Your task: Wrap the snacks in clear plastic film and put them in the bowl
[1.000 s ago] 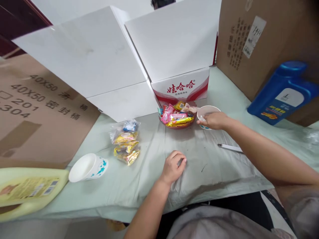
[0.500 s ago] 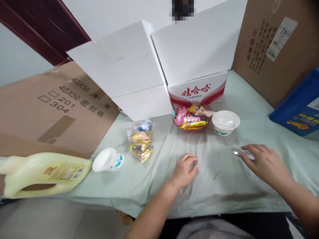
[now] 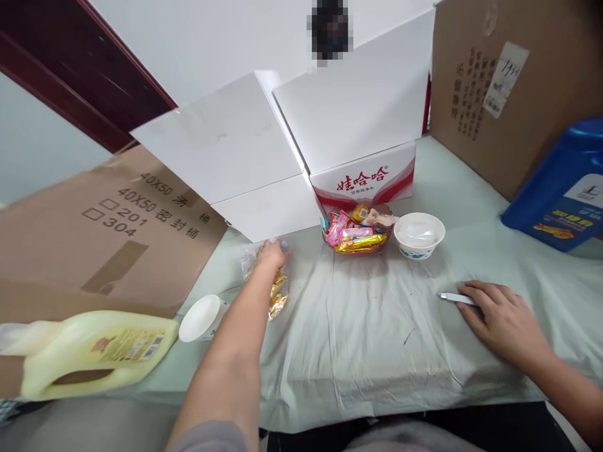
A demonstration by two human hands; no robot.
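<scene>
My left hand (image 3: 273, 254) reaches across to a group of snack packets (image 3: 279, 302) in clear and yellow wrapping. Its fingers curl down over the packet at the far end, and the hand covers much of it. Resting on the cloth at the right, my right hand (image 3: 502, 317) is closed around a slim pale utility knife (image 3: 455, 297), whose metal end points left. A paper bowl (image 3: 200, 319) lies tipped on its side by my left forearm.
A clear red bowl (image 3: 362, 250) of wrapped sweets stands beside an upright paper bowl (image 3: 419, 232). White boxes (image 3: 226, 144) line the back. A yellow jug (image 3: 94, 351) lies at left, a blue bottle (image 3: 560, 188) leans at right. Brown cartons (image 3: 141, 263) flank the cloth-covered table.
My left hand has moved left and away from me, from the middle of the cloth onto the snack packets. My right hand stays nearly in place with the utility knife. The view has shifted slightly.
</scene>
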